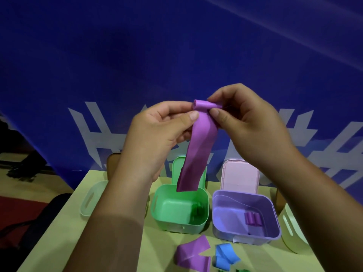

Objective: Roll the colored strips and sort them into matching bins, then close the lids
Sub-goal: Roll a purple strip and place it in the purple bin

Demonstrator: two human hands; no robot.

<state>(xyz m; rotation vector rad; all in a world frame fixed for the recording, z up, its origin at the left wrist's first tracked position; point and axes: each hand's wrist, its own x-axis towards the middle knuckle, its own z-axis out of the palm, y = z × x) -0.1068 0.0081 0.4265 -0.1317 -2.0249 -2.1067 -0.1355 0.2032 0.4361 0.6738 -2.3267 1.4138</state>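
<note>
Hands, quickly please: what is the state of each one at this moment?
Left hand: closed, pinching the purple strip just below its rolled top.
Right hand: closed, pinching the rolled top of the same strip.

HEAD CAM, single view, wide-angle, worn by the person | looks forward and down from above the near edge of the table (159, 252) | faces the blue backdrop (176, 46) on the far side | close range: left hand (157, 134) and right hand (247, 124) raised at mid-frame
</note>
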